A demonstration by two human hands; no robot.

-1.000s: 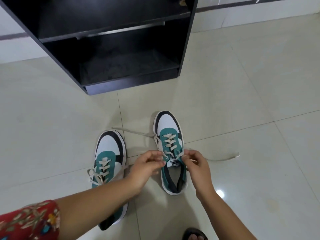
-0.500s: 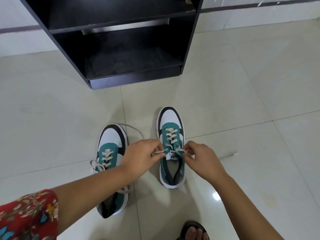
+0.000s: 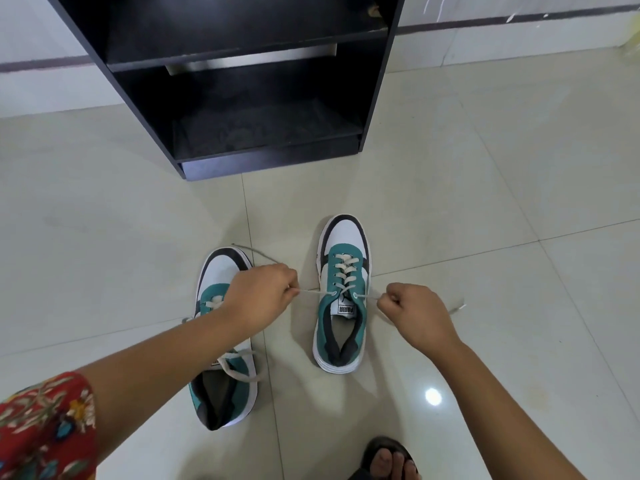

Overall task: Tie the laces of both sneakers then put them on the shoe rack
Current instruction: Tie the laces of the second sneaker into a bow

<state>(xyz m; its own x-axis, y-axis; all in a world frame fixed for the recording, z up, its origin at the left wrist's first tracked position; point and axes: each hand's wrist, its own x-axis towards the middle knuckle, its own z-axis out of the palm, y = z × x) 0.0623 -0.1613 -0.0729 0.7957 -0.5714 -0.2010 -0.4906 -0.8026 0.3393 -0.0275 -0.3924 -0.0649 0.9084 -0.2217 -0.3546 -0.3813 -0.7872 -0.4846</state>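
Note:
Two white, teal and black sneakers stand on the tiled floor, toes toward the rack. The right sneaker [image 3: 341,296] is in the middle, its cream lace pulled taut to both sides. My left hand [image 3: 259,297] pinches the left lace end [image 3: 310,292]; my right hand [image 3: 414,315] pinches the right lace end [image 3: 367,297], whose tip trails on the floor behind it. The left sneaker [image 3: 221,341] lies partly under my left forearm, its lace in loops. The black shoe rack [image 3: 242,81] stands beyond, shelves bare.
A white wall with a dark stripe runs behind the rack. My foot in a dark sandal [image 3: 389,459] shows at the bottom edge. Pale floor tiles [image 3: 485,202] spread on all sides of the sneakers.
My hands were close together at the sneaker's tongue; they have moved apart sideways, drawing the lace ends tight. The view has shifted so the rack looks nearer.

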